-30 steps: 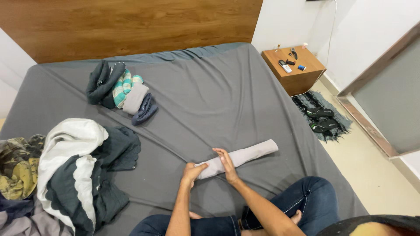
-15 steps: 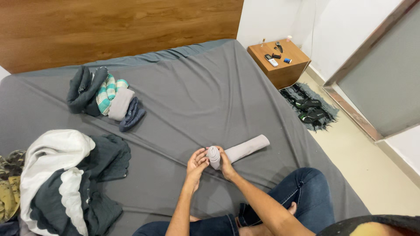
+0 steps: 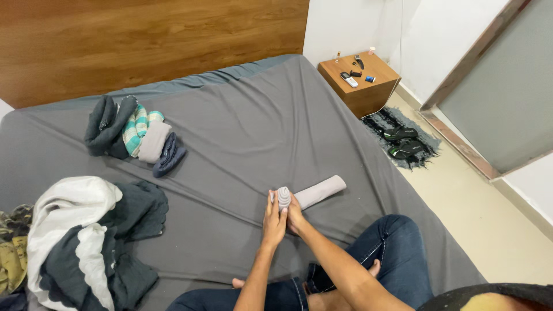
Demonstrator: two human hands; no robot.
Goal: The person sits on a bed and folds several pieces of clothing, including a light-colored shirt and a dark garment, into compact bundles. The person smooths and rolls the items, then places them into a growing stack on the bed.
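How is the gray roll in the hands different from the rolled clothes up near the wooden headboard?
The gray roll is only partly rolled, its end held between the left hand and right hand; the rolled clothes lie finished and untouched. It is one piece; they are several, in mixed colours. All lie on the gray bed sheet.

wood headboard wall (image 3: pixel 150 40) | white walls | wooden nightstand (image 3: pixel 360 83) | pale tile floor (image 3: pixel 489 224)

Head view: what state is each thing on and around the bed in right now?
Grey garment: partly rolled, near end coiled upright, far end flat on the bed.
Left hand: grip on the coil.
Right hand: grip on the coil.
Rolled clothes: rolled, side by side.
Unfolded pile: loose, heaped.
Bed sheet: spread, creased.
Sandals: paired on the mat.
Nightstand: small items on top.
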